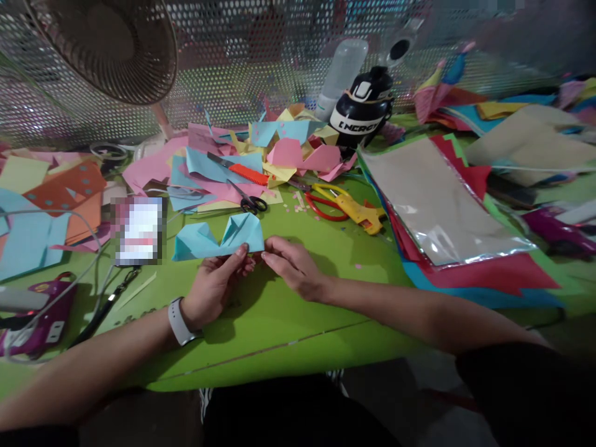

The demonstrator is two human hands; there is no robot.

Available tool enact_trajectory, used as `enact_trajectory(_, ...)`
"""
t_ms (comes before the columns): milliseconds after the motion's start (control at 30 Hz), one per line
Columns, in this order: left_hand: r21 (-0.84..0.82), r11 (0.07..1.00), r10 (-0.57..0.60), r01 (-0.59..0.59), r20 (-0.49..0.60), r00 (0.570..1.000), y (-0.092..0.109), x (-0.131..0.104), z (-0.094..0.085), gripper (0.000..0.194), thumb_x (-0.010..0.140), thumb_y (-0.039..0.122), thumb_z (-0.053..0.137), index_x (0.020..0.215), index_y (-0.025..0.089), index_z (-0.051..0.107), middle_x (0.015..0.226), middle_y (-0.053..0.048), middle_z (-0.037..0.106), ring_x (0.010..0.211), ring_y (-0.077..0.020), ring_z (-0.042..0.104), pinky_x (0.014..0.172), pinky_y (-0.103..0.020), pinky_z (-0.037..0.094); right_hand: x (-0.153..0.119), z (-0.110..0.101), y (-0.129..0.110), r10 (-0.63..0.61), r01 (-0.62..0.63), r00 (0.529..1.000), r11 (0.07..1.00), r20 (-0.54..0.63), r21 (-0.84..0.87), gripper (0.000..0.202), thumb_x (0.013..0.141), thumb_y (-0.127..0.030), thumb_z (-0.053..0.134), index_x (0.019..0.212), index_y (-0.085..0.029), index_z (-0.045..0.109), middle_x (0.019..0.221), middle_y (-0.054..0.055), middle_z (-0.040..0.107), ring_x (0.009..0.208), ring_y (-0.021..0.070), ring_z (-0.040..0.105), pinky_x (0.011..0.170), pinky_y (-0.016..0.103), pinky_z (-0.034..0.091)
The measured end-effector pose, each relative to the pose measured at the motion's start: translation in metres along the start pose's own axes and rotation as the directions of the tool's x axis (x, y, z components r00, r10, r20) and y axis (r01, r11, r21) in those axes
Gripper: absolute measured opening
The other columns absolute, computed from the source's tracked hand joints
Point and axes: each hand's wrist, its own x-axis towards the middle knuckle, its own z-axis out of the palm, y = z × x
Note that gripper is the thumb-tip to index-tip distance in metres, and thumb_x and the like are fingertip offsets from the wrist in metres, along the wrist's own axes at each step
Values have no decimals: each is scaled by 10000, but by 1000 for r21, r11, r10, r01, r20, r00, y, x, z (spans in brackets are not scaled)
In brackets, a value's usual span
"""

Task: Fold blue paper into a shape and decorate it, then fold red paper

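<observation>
A folded light-blue paper piece (pixel 200 241), with a peak at each end and a dip between, is held just over the green table (pixel 279 347). My left hand (pixel 216 282) pinches its lower edge, thumb on the near face. At the paper's right end, the thumb and index finger of my right hand (pixel 295 267) close on the corner. Beyond the paper lie black-handled scissors (pixel 254 203), an orange-handled cutter (pixel 249 174) and a yellow-and-red hand tool (pixel 351 208).
Coloured paper scraps (pixel 223 143) heap at the back, near a black bottle (pixel 361 112) and a fan (pixel 107 43). A phone (pixel 138 231) lies at left. Coloured sheets under a clear sleeve (pixel 447 198) lie at right. Purple devices (pixel 56 310) sit at both sides.
</observation>
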Motion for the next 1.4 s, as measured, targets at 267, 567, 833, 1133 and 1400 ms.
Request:
enact_trajectory(267,75,996,55,-56,16,998,0,0,1,284,615,362,919,730,154,764,699,-5,719,622,-98,613,662,-229,506,3,1,1,64,-60,997,995,-51,79,457,897,-611,563,673,-226,462,605,-43,473,569,113,430,543,268,350)
enact_trajectory(567,124,987,107,-106,-1,994,5,5,0,333,593,385,928,738,136,761,669,-6,705,610,-91,598,615,-194,493,11,-4,-2,157,-163,986,970,48,179,446,888,-622,575,746,-200,562,671,-18,585,591,108,509,555,254,407)
enact_trajectory(833,208,973,112,-95,-71,991,10,5,-1,382,558,393,943,763,132,756,685,-7,690,607,-79,585,573,-165,478,-35,-47,-35,204,-215,972,972,114,98,123,885,-300,630,925,-184,626,909,64,732,813,152,665,746,304,525)
enact_trajectory(1133,221,975,50,-22,-120,992,13,7,2,434,467,398,972,728,126,758,669,-2,686,607,-74,581,572,-135,493,-82,-213,7,74,-532,692,725,-718,-438,171,809,-300,630,896,-175,707,993,106,749,935,270,689,892,450,523)
enact_trajectory(1400,217,976,39,-9,-138,990,13,9,1,457,432,409,981,733,131,778,666,-12,696,609,-79,591,571,-129,508,-141,-208,14,24,-620,677,558,-736,-552,338,818,-421,607,1020,-163,693,1057,147,738,992,308,702,910,471,552)
